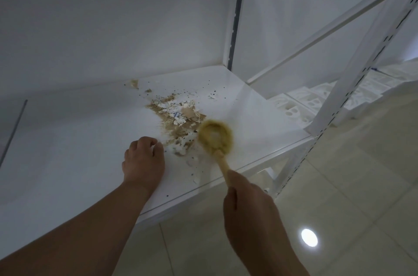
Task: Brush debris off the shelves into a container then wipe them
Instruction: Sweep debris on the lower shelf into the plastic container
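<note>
While the right hand [246, 205] clamps the round brush [216, 137] beside the debris [178, 117], brushing is underway; the left hand [143, 160] rests loosely curled on the shelf [67, 162]; next needs a container, none visible.

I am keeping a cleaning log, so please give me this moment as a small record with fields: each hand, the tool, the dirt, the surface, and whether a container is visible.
left hand: left hand rests on the shelf, fingers curled, holding nothing
right hand: right hand grips the brush handle
tool: round wooden brush, blurred, at the right edge of the debris
dirt: debris, brown dust and pale flakes, mid-shelf
surface: white shelf
container: none in view
</note>
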A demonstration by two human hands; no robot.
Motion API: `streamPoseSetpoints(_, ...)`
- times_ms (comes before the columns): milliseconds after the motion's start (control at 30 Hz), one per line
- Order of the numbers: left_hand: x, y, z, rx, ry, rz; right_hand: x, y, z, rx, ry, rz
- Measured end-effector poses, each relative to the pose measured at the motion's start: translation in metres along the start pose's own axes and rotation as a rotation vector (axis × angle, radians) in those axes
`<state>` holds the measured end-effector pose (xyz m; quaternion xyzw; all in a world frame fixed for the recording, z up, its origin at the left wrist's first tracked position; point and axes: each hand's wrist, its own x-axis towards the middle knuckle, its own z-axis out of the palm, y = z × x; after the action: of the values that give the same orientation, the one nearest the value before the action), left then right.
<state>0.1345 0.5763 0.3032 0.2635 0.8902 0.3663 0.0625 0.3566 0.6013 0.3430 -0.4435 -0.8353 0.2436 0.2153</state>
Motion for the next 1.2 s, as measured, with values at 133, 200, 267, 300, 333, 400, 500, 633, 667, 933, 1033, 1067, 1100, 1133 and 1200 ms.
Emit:
streamPoseSetpoints(133,0.001,0.0,0.003,0.026,-0.005,0.019,0.011,0.019,-0.005,-0.072,0.071,0.108)
streamPoseSetpoints(200,0.001,0.0,0.004,0.03,-0.012,0.026,0.009,0.014,0.002,-0.105,0.035,0.101)
streamPoseSetpoints(267,0.001,-0.001,0.004,0.012,-0.023,0.024,0.005,-0.001,0.01,-0.063,-0.028,0.037)
streamPoseSetpoints(300,0.002,-0.001,0.004,-0.003,-0.03,0.019,0.005,-0.007,0.011,-0.034,-0.032,-0.002)
streamPoseSetpoints(333,0.004,-0.002,0.003,-0.027,-0.032,0.014,0.01,-0.011,0.01,-0.011,-0.012,-0.022)
streamPoseSetpoints(400,0.013,-0.005,0.001,-0.087,-0.021,0.009,0.029,-0.009,0.005,-0.004,0.069,0.013)
streamPoseSetpoints(500,0.03,-0.008,-0.005,-0.122,0.003,0.02,0.071,0.006,-0.004,-0.083,0.115,0.195)
streamPoseSetpoints(633,0.04,-0.011,-0.002,-0.108,0.016,0.063,0.084,-0.008,0.016,-0.175,-0.041,0.148)
streamPoseSetpoints(667,0.042,-0.011,-0.001,-0.118,0.02,0.055,0.077,-0.016,0.023,-0.186,-0.081,0.087)
streamPoseSetpoints(933,0.047,-0.015,0.006,-0.173,-0.032,0.004,0.087,-0.017,-0.004,-0.055,0.077,0.127)
streamPoseSetpoints(1033,0.048,-0.011,0.003,-0.163,-0.034,-0.008,0.126,0.01,-0.013,-0.139,0.159,0.225)
streamPoseSetpoints(1067,0.051,-0.008,0.003,-0.166,-0.028,-0.021,0.141,0.02,-0.016,-0.162,0.152,0.269)
streamPoseSetpoints(1100,0.054,-0.005,0.004,-0.171,-0.018,-0.035,0.154,0.029,-0.018,-0.185,0.133,0.315)
streamPoseSetpoints(1133,0.057,-0.003,0.005,-0.175,-0.004,-0.044,0.167,0.036,-0.019,-0.199,0.105,0.36)
streamPoseSetpoints(1200,0.065,0.001,0.009,-0.177,0.041,-0.053,0.189,0.041,-0.016,-0.201,0.056,0.409)
